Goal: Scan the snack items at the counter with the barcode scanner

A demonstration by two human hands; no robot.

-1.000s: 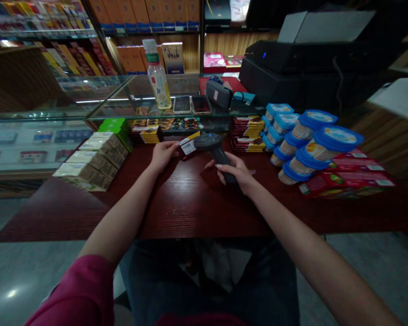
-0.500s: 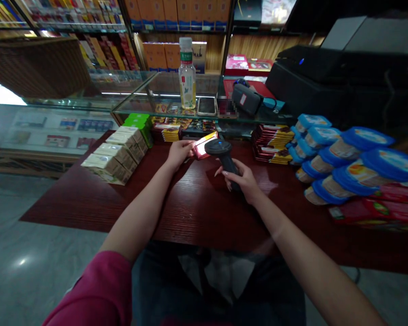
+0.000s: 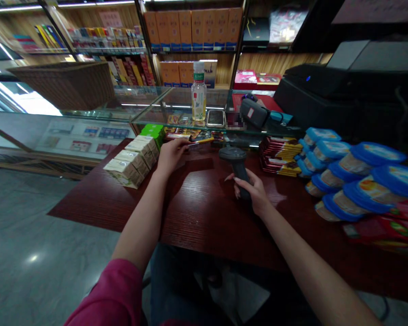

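Note:
My left hand [image 3: 172, 155] is closed on a thin red and yellow snack packet [image 3: 201, 141], seen nearly edge-on, above the left stack of packets by the glass. In my right hand [image 3: 250, 188] is a dark handheld barcode scanner [image 3: 238, 168], gripped by its handle with the head up, over the middle of the dark red wooden table [image 3: 193, 213]. To the right of the scanner lies a stack of similar red and yellow packets [image 3: 279, 155]. Left of my left hand, a row of cream drink cartons [image 3: 131, 165] ends in green cartons [image 3: 153, 131].
Blue-lidded tubs [image 3: 352, 179] are stacked at the right, beside red packages [image 3: 381, 231]. Behind the table, a glass display counter [image 3: 149, 113] carries a drink bottle [image 3: 199, 97], a phone [image 3: 216, 118] and a dark case [image 3: 254, 113]. A wicker basket [image 3: 71, 86] stands at far left.
My left hand has carried the packet away from the scanner, to the left and back, and tilted it edge-on. The bright light on the packet is gone. The camera view has shifted.

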